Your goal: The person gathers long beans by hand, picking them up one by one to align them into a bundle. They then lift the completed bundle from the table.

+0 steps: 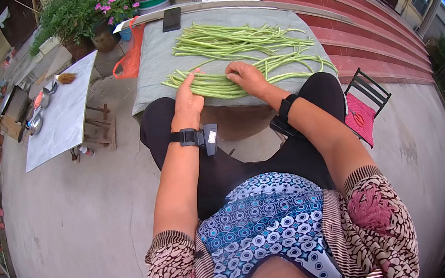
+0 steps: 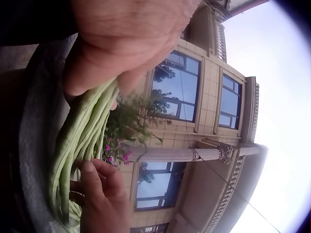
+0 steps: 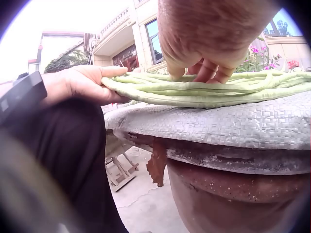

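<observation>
Long green beans lie in two bundles on the cloth-covered table: a far bundle (image 1: 237, 38) and a near bundle (image 1: 215, 86) by the knees. The left hand (image 1: 188, 103) grips the left end of the near bundle; in the left wrist view the beans (image 2: 82, 126) run out from under that hand (image 2: 131, 39). The right hand (image 1: 249, 79) is at the middle of the same bundle, its curled fingers pinching some beans, as the right wrist view shows, with the hand (image 3: 214, 34) above the beans (image 3: 194, 94).
A phone (image 1: 171, 19) lies at the table's back left, with a red plastic bag (image 1: 131, 55) hanging beside the edge. A side table (image 1: 62, 118) with utensils and a brush stands left. Red steps (image 1: 343, 27) rise behind; a chair (image 1: 362, 115) stands right.
</observation>
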The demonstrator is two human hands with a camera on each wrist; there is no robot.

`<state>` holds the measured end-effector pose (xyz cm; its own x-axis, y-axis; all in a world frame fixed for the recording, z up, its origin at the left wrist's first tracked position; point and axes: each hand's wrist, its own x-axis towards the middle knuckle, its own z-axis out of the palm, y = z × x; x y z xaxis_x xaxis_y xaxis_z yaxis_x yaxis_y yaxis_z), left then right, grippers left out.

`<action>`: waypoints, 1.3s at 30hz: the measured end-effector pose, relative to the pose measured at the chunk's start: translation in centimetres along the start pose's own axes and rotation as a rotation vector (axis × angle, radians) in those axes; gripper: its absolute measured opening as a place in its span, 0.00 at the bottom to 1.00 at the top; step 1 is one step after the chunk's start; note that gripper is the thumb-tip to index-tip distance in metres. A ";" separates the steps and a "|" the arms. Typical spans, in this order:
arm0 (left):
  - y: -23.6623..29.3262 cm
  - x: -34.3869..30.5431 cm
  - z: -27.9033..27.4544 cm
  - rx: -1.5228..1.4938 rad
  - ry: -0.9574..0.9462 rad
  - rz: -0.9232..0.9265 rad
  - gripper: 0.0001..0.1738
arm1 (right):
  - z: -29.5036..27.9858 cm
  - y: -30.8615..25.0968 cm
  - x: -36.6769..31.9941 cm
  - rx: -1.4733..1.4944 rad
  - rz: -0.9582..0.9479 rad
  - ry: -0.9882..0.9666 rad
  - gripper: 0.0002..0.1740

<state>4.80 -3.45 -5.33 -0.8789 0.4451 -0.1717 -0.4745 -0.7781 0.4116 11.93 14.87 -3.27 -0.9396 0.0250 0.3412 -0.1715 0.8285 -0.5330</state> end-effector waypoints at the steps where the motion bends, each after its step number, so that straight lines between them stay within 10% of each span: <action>1: 0.0 -0.4 0.3 0.000 0.011 0.007 0.11 | 0.0 -0.1 -0.1 -0.013 0.013 -0.008 0.08; 8: -0.2 0.2 0.0 -0.056 -0.028 0.065 0.08 | 0.2 -3.2 -2.5 -0.037 0.042 0.327 0.12; 15: 0.6 -2.5 3.4 -0.081 -0.296 0.120 0.09 | -0.4 -4.8 -6.5 1.359 0.744 -0.425 0.43; 23: 0.4 -4.0 5.4 0.098 -0.940 -0.024 0.10 | -1.2 2.5 -3.3 2.082 0.487 0.415 0.42; 27: 0.5 -4.5 6.1 0.094 -0.956 -0.040 0.11 | -5.6 4.3 -2.9 2.208 0.565 0.594 0.35; 33: 0.1 -1.9 6.0 -0.186 -0.524 0.008 0.07 | -12.4 5.1 -2.0 2.086 0.260 0.771 0.21; 39: -1.1 2.2 4.2 -0.142 0.097 -0.145 0.09 | -16.6 7.3 -2.5 1.945 0.532 0.955 0.17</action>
<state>3.59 0.27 -2.40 -0.7981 0.5180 -0.3077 -0.5928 -0.7666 0.2468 17.90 30.15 4.79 -0.7102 0.6719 -0.2099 -0.5872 -0.7300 -0.3497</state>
